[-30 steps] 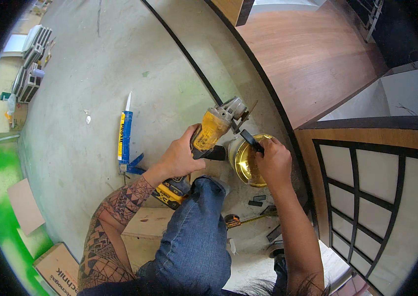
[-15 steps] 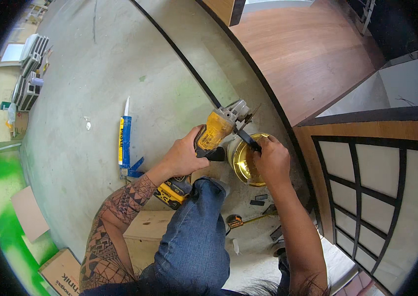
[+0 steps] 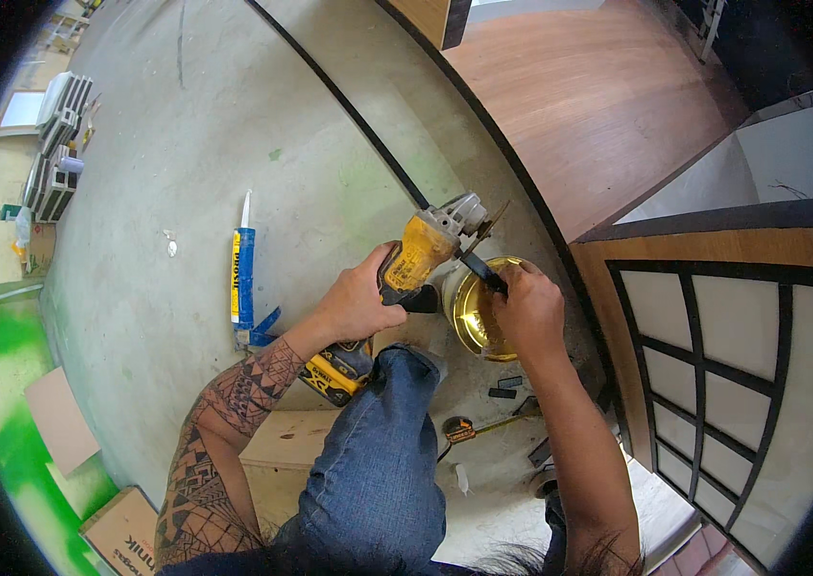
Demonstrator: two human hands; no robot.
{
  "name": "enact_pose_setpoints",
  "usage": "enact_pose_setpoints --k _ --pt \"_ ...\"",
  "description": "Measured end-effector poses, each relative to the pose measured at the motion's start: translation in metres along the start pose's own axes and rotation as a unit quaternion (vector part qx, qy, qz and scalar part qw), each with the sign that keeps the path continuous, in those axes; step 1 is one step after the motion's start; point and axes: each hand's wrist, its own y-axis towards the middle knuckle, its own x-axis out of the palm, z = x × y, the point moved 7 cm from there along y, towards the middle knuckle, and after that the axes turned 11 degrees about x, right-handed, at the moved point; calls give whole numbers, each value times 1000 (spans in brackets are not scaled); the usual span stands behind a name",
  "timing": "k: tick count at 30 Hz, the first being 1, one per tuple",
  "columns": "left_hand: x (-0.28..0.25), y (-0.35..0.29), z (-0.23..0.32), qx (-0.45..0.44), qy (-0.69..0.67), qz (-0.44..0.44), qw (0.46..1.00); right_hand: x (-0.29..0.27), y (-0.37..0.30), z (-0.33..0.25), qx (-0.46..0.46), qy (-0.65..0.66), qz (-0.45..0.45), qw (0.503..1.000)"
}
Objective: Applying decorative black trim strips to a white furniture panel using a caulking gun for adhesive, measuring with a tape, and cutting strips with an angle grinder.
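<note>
My left hand point(image 3: 358, 302) is wrapped round the body of a yellow and black cordless angle grinder point(image 3: 416, 252). Its thin disc point(image 3: 493, 223) stands at the far right end of the tool. A long narrow black strip point(image 3: 358, 120) runs across the floor and passes behind the grinder head. Its near end is pinched in my right hand point(image 3: 531, 312), over a round gold-coloured tin point(image 3: 470, 322). Whether the disc touches the strip cannot be made out. The grinder's battery end lies beside my jeans-clad knee point(image 3: 382, 403).
A blue caulking gun point(image 3: 243, 278) lies left of my arm. Short black offcuts point(image 3: 502, 393) and a tape measure point(image 3: 457, 429) are right of my knee. A wooden cabinet with a black-gridded panel point(image 3: 704, 336) closes off the right side. Cardboard point(image 3: 123, 533) is at lower left.
The view has shifted very slightly. Both hands, the grinder and the strip keep nearly the same places; the disc appears at a slightly different angle.
</note>
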Motion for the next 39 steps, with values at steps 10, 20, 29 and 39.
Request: enact_pose_setpoints --k 10,20,29,39 --pt "3 -3 -4 40 2 17 999 2 1 2 -3 11 6 1000" --pt "3 -2 -4 38 -9 11 999 -4 -1 -1 -7 30 28 999" --pt "2 -4 -1 33 -3 8 999 -2 1 -1 5 9 9 1000" --pt "2 -3 -2 17 -11 0 1000 -4 0 -2 4 16 14 1000"
